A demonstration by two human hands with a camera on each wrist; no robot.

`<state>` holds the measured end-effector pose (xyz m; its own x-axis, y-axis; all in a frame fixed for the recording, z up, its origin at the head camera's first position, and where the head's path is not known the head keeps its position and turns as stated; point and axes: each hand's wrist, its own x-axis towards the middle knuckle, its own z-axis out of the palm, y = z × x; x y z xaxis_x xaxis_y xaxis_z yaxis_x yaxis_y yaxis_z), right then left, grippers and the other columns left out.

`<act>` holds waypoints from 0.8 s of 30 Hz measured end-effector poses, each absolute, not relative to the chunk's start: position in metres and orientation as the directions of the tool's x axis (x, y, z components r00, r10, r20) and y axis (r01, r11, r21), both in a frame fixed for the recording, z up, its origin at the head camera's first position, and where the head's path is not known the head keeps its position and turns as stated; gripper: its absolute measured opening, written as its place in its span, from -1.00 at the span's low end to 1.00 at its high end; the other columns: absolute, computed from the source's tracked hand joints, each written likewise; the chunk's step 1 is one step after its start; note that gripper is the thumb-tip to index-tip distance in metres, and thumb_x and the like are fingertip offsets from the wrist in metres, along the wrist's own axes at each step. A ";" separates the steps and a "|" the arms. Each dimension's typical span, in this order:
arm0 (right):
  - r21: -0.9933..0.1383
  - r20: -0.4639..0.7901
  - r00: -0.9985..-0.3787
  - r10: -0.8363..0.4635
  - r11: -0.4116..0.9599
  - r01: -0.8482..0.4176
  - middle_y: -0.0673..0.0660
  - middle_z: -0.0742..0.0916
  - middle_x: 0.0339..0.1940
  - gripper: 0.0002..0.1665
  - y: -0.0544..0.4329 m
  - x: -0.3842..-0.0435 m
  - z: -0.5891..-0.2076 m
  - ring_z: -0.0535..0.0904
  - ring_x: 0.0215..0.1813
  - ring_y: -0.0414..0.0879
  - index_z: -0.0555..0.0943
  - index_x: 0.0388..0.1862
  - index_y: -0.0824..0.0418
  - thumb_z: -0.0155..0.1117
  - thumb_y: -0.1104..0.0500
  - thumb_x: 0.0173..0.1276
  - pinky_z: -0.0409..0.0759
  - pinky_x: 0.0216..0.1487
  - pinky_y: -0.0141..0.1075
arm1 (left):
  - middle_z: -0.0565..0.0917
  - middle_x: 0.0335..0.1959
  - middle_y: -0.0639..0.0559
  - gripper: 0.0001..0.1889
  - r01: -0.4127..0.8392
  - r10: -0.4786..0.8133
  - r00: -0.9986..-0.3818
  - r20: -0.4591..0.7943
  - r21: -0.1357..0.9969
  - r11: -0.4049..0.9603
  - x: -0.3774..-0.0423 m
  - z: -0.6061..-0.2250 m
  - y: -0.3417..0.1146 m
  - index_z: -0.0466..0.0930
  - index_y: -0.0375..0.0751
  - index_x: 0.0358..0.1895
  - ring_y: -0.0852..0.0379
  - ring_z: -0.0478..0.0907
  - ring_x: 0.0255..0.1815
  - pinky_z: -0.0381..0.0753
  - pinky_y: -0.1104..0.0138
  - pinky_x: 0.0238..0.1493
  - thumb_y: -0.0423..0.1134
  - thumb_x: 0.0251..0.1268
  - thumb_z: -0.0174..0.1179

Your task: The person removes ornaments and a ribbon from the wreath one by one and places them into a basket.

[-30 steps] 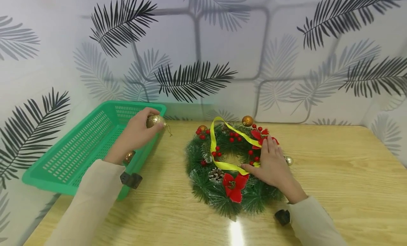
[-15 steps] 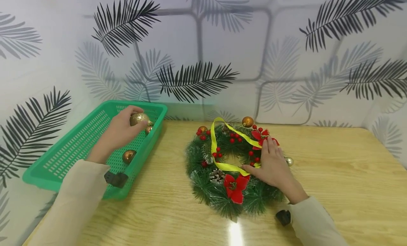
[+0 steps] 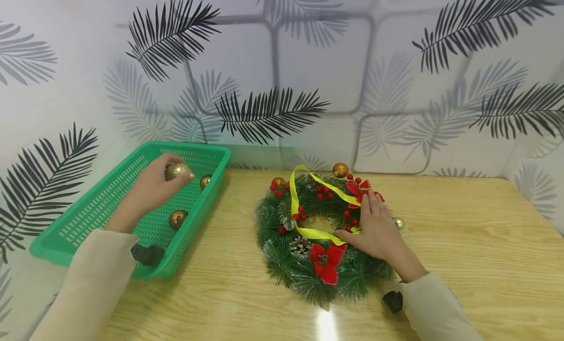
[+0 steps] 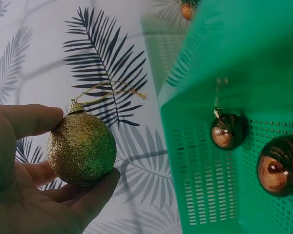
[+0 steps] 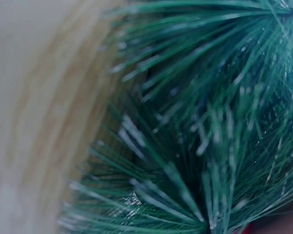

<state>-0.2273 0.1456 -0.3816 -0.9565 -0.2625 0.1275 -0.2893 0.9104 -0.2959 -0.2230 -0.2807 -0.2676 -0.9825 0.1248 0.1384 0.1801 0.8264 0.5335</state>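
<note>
Over the green plastic basket (image 3: 97, 204), my left hand (image 3: 152, 182) holds a gold glitter Christmas ball (image 3: 177, 171) between thumb and fingers. In the left wrist view the ball (image 4: 83, 148) shows its cap and a gold hanging loop. Two shiny copper balls (image 3: 178, 219) lie inside the basket. My right hand (image 3: 381, 231) rests on the right side of a green Christmas wreath (image 3: 282, 262), fingers straight. A yellow ribbon (image 3: 294, 194) loops over the wreath, which bears red poinsettias (image 3: 327, 262), red berries and a pine cone (image 3: 300, 245).
The wooden table (image 3: 476, 243) extends to the right of the wreath. A patterned wall covering (image 3: 317, 67) rises behind the table. An orange ball (image 3: 340, 170) and a pale gold ball (image 3: 399, 223) sit at the wreath's outer edge.
My left hand has moved left with the gold ball, from the basket's right rim to over its inside, uncovering the copper balls. The right hand stays on the wreath.
</note>
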 end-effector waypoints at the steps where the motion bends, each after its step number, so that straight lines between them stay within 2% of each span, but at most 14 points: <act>1: -0.298 0.127 -0.956 -0.264 0.909 -0.291 0.58 0.02 0.46 0.33 0.146 -0.227 -0.381 -0.07 0.47 0.46 -0.07 0.41 0.65 0.19 -0.38 0.19 -0.06 0.46 0.22 | 0.48 0.06 -0.35 -0.44 0.175 0.121 -0.983 0.135 0.533 0.828 -0.223 -0.269 -0.282 0.22 -0.40 0.32 -0.11 0.53 -0.18 0.51 0.27 -0.33 -0.05 0.44 -0.06; 8: -0.304 0.114 -0.955 -0.272 0.906 -0.294 0.56 0.00 0.47 0.33 0.148 -0.228 -0.382 -0.09 0.48 0.44 -0.09 0.42 0.63 0.18 -0.39 0.19 -0.08 0.46 0.22 | 0.46 0.10 -0.38 -0.41 0.138 0.104 -0.990 0.094 0.541 0.830 -0.225 -0.275 -0.296 0.19 -0.38 0.35 -0.19 0.51 -0.07 0.54 0.11 -0.21 -0.01 0.45 -0.09; 15: -0.318 0.106 -0.957 -0.270 0.903 -0.290 0.56 -0.01 0.48 0.34 0.148 -0.228 -0.382 -0.10 0.49 0.44 -0.10 0.43 0.63 0.18 -0.39 0.19 -0.09 0.47 0.21 | 0.44 0.12 -0.41 -0.37 0.106 0.085 -0.994 0.065 0.533 0.839 -0.226 -0.277 -0.314 0.16 -0.43 0.35 -0.27 0.43 0.09 0.48 -0.06 -0.05 0.03 0.45 -0.08; 24: -0.324 0.092 -0.959 -0.268 0.903 -0.284 0.53 -0.04 0.49 0.33 0.148 -0.228 -0.380 -0.14 0.51 0.39 -0.12 0.43 0.62 0.19 -0.37 0.20 -0.13 0.47 0.20 | 0.42 0.14 -0.45 -0.37 0.106 0.102 -0.994 0.037 0.530 0.842 -0.225 -0.278 -0.325 0.15 -0.45 0.34 -0.32 0.41 0.11 0.49 -0.09 -0.06 0.01 0.45 -0.06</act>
<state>-0.2281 0.1481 -0.3805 -0.9589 -0.2685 0.0919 -0.2838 0.9026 -0.3237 -0.2253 -0.3247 -0.2779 -0.9941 0.1017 0.0374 0.1061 0.8415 0.5297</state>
